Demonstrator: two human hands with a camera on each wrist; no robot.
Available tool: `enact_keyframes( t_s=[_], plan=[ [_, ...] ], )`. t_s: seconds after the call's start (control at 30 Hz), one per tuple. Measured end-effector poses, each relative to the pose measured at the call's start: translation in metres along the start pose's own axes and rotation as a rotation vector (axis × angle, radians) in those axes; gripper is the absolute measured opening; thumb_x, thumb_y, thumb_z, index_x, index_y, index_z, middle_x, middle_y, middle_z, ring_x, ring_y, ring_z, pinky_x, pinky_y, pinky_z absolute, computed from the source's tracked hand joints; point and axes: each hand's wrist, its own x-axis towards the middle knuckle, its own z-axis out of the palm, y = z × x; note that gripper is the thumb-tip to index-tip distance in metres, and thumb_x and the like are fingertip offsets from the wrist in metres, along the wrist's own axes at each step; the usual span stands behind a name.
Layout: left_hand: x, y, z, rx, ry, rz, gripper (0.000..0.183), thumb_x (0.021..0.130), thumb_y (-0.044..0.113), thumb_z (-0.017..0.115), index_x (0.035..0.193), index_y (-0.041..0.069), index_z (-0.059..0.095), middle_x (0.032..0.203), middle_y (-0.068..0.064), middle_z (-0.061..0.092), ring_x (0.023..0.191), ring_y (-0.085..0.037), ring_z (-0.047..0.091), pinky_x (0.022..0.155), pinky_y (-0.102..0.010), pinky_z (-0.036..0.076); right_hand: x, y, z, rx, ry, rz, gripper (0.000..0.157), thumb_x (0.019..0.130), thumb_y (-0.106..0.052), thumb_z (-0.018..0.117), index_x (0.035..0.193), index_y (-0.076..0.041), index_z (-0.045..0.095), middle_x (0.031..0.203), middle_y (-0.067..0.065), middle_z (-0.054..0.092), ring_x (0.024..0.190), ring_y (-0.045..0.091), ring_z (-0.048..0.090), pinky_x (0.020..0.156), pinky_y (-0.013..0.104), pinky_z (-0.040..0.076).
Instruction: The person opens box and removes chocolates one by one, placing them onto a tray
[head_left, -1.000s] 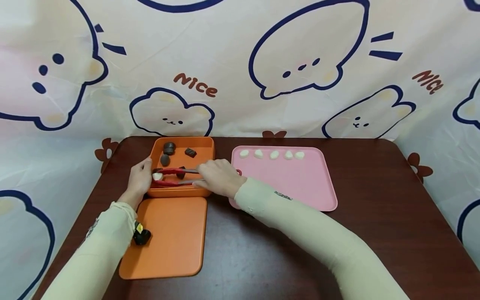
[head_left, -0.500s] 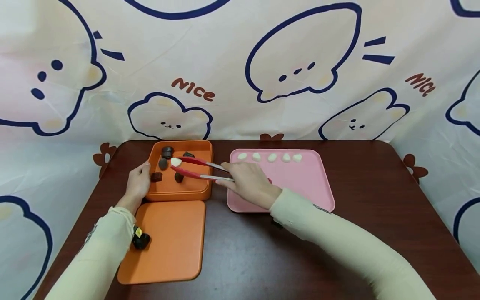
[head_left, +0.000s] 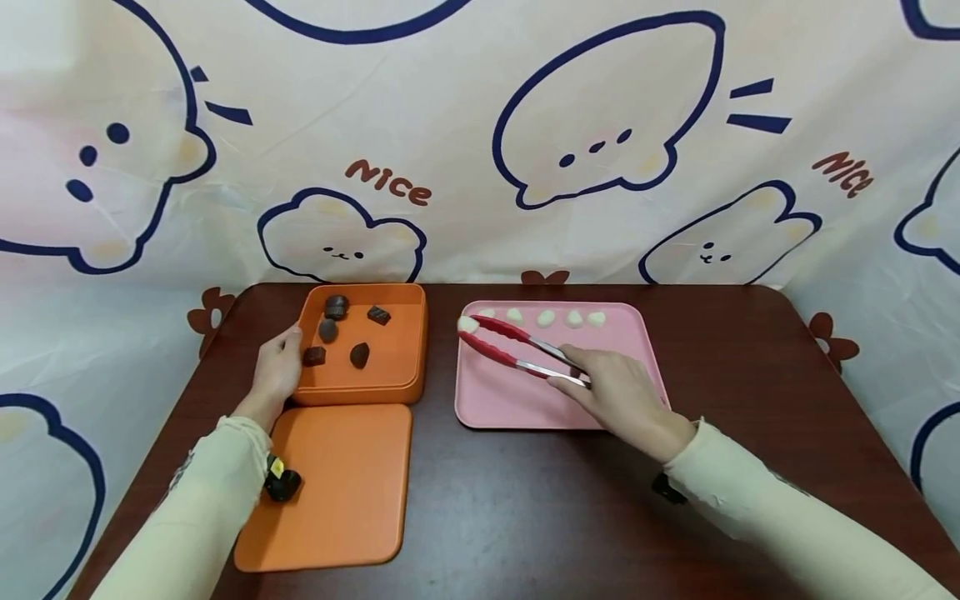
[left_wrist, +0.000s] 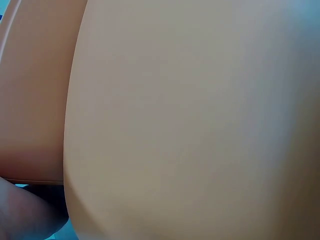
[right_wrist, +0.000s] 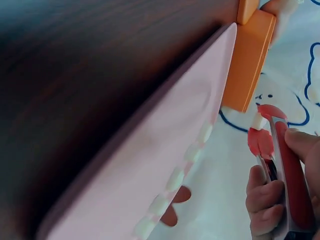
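Note:
My right hand (head_left: 622, 392) grips a pair of red-tipped metal tongs (head_left: 501, 352), whose tips pinch a small white piece (head_left: 468, 324) above the left side of the pink tray (head_left: 555, 392). The right wrist view shows thumb and fingers around the tongs (right_wrist: 292, 185). On the tray's far side stand several white pieces (head_left: 545, 318) in a row. At the left, my left hand (head_left: 277, 367) holds the side wall of an orange box (head_left: 397, 367). Inside the box lie several dark chocolate-like pieces (head_left: 360, 355).
A flat orange lid (head_left: 337, 492) lies in front of the box, with the black wrist camera (head_left: 282, 483) above its left edge. The dark wooden table (head_left: 510, 508) meets a patterned curtain (head_left: 465, 233) at the back.
The tongs have lifted the white piece out of the orange box and carried it right, over the pink tray. My left hand has stayed at the box.

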Motion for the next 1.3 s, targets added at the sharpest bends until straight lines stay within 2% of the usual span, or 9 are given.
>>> enact_keyframes(
  t_s=[0.2, 0.3, 0.43, 0.6, 0.8, 0.9, 1.03, 1.17, 1.3],
  plan=[
    [0.001, -0.001, -0.002, 0.003, 0.003, 0.003, 0.064, 0.11, 0.047, 0.012, 0.163, 0.012, 0.009, 0.17, -0.016, 0.006, 0.157, -0.042, 0.005, 0.126, -0.062, 0.012, -0.027, 0.024, -0.014, -0.019, -0.021, 0.094, 0.023, 0.091, -0.037, 0.076, 0.105, -0.02, 0.069, 0.063, -0.007, 0.048, 0.059, 0.011, 0.044, 0.049, 0.026, 0.036],
    [0.003, 0.001, 0.003, -0.012, -0.014, 0.005, 0.064, 0.109, 0.048, 0.012, 0.163, 0.012, 0.008, 0.17, -0.015, 0.005, 0.157, -0.041, 0.004, 0.127, -0.062, 0.012, -0.037, 0.037, -0.021, -0.03, -0.006, 0.13, 0.024, 0.091, -0.033, 0.077, 0.109, -0.018, 0.07, 0.062, -0.006, 0.048, 0.057, 0.012, 0.042, 0.049, 0.027, 0.035],
    [0.002, 0.0, 0.005, -0.024, -0.013, 0.0, 0.063, 0.11, 0.047, 0.013, 0.163, 0.013, 0.008, 0.17, -0.015, 0.006, 0.157, -0.041, 0.005, 0.127, -0.061, 0.013, -0.045, 0.053, -0.021, -0.046, 0.028, 0.145, 0.026, 0.091, -0.031, 0.077, 0.111, -0.016, 0.071, 0.061, -0.006, 0.047, 0.058, 0.012, 0.042, 0.05, 0.028, 0.033],
    [0.0, -0.002, 0.005, -0.023, -0.017, 0.003, 0.064, 0.11, 0.047, 0.013, 0.163, 0.013, 0.008, 0.17, -0.014, 0.006, 0.157, -0.041, 0.004, 0.127, -0.062, 0.012, -0.052, 0.069, -0.018, -0.065, 0.044, 0.171, 0.026, 0.091, -0.031, 0.077, 0.111, -0.015, 0.07, 0.058, -0.005, 0.044, 0.056, 0.013, 0.041, 0.049, 0.027, 0.032],
    [0.0, -0.002, 0.002, -0.027, -0.014, 0.009, 0.065, 0.109, 0.048, 0.013, 0.163, 0.011, 0.007, 0.17, -0.014, 0.005, 0.157, -0.04, 0.003, 0.127, -0.062, 0.012, -0.055, 0.083, -0.022, -0.065, 0.035, 0.219, 0.034, 0.092, -0.031, 0.075, 0.119, -0.011, 0.07, 0.058, -0.003, 0.046, 0.056, 0.015, 0.043, 0.049, 0.029, 0.033],
    [0.0, -0.001, 0.001, -0.027, -0.009, 0.003, 0.065, 0.109, 0.049, 0.013, 0.163, 0.012, 0.008, 0.171, -0.014, 0.005, 0.157, -0.041, 0.003, 0.127, -0.062, 0.012, -0.057, 0.09, -0.025, -0.079, 0.03, 0.239, 0.032, 0.093, -0.032, 0.074, 0.117, -0.011, 0.069, 0.058, -0.003, 0.047, 0.057, 0.016, 0.044, 0.049, 0.029, 0.033],
    [-0.001, -0.001, 0.001, -0.025, -0.011, -0.002, 0.064, 0.109, 0.049, 0.012, 0.163, 0.013, 0.008, 0.171, -0.013, 0.005, 0.157, -0.04, 0.003, 0.127, -0.062, 0.012, -0.058, 0.099, -0.03, -0.101, 0.022, 0.268, 0.031, 0.094, -0.035, 0.072, 0.114, -0.012, 0.069, 0.063, -0.001, 0.054, 0.059, 0.017, 0.048, 0.048, 0.03, 0.034],
    [-0.001, 0.0, 0.002, -0.028, -0.004, -0.003, 0.063, 0.109, 0.048, 0.013, 0.163, 0.014, 0.009, 0.171, -0.013, 0.006, 0.158, -0.039, 0.004, 0.127, -0.061, 0.012, -0.061, 0.11, -0.039, -0.104, 0.004, 0.307, 0.039, 0.095, -0.037, 0.07, 0.122, -0.009, 0.067, 0.073, 0.004, 0.063, 0.061, 0.019, 0.052, 0.047, 0.03, 0.035],
    [0.0, 0.0, 0.002, -0.033, 0.001, -0.002, 0.063, 0.11, 0.047, 0.014, 0.163, 0.015, 0.01, 0.17, -0.013, 0.008, 0.157, -0.039, 0.006, 0.127, -0.06, 0.014, -0.064, 0.12, -0.045, -0.116, -0.009, 0.343, 0.039, 0.097, -0.038, 0.068, 0.122, -0.008, 0.066, 0.075, 0.006, 0.064, 0.061, 0.019, 0.051, 0.046, 0.03, 0.035]
  ],
)
